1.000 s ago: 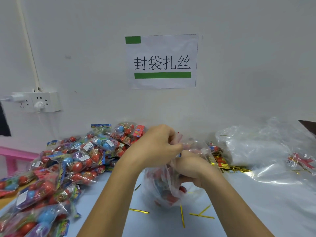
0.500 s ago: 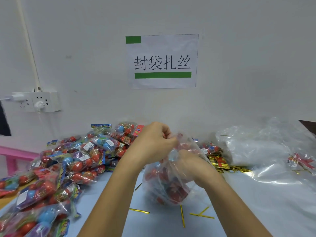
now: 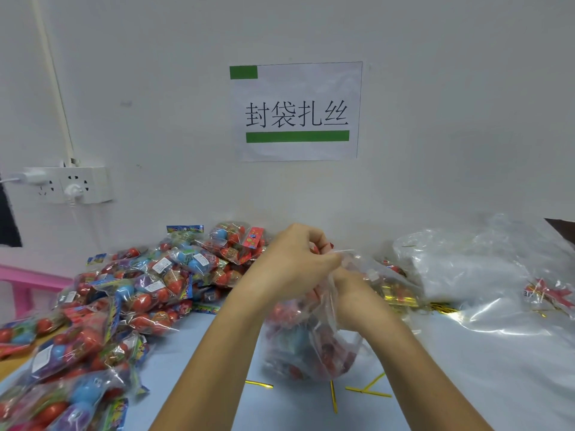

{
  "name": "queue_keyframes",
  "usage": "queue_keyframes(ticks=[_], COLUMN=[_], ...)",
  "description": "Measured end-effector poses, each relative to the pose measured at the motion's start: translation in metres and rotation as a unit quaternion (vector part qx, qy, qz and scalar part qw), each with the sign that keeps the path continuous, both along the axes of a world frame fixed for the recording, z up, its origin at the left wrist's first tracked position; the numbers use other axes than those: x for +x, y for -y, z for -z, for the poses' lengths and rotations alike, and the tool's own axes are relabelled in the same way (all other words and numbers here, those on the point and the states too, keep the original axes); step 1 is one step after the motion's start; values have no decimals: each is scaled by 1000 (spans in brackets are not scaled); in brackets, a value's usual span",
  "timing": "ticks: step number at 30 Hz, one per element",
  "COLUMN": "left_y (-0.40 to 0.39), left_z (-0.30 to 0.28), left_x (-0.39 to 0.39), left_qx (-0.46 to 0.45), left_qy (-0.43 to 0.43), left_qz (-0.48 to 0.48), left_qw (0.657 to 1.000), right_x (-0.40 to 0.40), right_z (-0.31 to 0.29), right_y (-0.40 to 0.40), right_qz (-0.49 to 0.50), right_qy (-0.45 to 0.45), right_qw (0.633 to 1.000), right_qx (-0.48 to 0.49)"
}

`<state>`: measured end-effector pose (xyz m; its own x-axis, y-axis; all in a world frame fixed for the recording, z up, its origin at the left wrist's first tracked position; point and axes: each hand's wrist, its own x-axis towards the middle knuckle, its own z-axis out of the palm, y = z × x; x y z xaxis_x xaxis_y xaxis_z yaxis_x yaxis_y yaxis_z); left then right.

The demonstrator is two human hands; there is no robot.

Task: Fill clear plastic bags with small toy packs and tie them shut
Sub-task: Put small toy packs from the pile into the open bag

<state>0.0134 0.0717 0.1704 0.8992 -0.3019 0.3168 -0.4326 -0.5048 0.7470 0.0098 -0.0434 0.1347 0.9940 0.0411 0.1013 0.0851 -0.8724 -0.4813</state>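
A clear plastic bag holding red and blue toy packs hangs above the light blue table, in the middle of the view. My left hand pinches the bag's gathered top edge with curled fingers. Just below and to the right, my right hand grips the bag's neck; the plastic partly covers its fingers. Gold twist ties lie loose on the table under the bag. A large heap of toy packs fills the left side.
A pile of empty clear bags lies at the right, with a gold bundle of ties beside it. A tied bag with a red pack sits far right. A power strip and a paper sign hang on the wall.
Both hands have lifted the bag a little and pulled its top open and upward; the left hand has moved up to the rim, and the bag hangs fuller below.
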Motion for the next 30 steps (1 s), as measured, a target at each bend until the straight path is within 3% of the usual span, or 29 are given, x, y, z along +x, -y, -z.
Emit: queue_keyframes(ticks=[6, 11, 23, 30], left_y=[-15, -18, -19, -10], left_z=[-4, -3, -4, -4], left_x=[3, 5, 7, 4], left_qx=[-49, -56, -47, -33], left_qy=[-25, -22, 37, 43], left_qz=[-24, -33, -67, -19], left_qw=[998, 998, 996, 998], right_x=[-2, -10, -12, -1], right_z=[-14, -19, -22, -6], right_y=[13, 16, 6, 4], right_qz=[-30, -57, -147, -117], right_qy=[-52, -42, 77, 24], right_qw=[993, 991, 986, 976], right_qx=[-99, -114, -23, -181])
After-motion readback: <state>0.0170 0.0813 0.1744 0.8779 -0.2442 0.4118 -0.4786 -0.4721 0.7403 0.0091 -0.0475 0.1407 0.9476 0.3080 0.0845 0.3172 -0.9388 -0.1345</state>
